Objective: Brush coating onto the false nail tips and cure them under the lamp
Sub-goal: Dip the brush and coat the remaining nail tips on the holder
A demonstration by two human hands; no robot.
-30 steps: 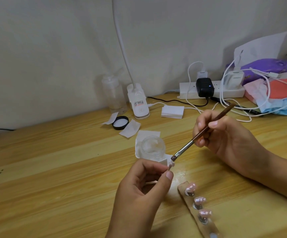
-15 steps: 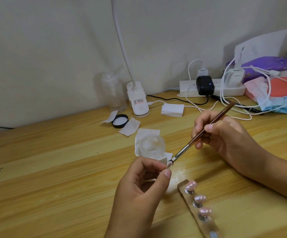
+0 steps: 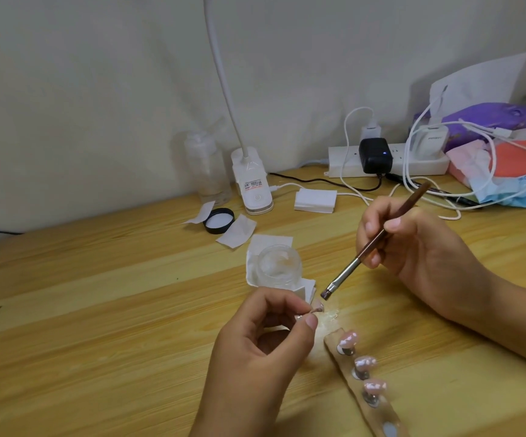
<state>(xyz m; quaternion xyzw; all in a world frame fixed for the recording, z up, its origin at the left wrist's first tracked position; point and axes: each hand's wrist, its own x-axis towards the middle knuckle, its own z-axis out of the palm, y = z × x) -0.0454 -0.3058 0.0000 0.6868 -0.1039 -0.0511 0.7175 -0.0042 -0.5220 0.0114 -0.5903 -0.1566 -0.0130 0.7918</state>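
Pinching one nail tip [image 3: 317, 307] between thumb and fingertip, my left hand [image 3: 255, 351] sits on the near side of the glass jar [image 3: 279, 268]. My right hand [image 3: 419, 247] grips the brush [image 3: 378, 241], its bristles just beside that tip, not touching. Three more tips [image 3: 348, 339] stand on the strip [image 3: 331, 337], near right

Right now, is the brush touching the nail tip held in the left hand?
Apart. The head view shows a small gap between the brush bristles and the nail tip.
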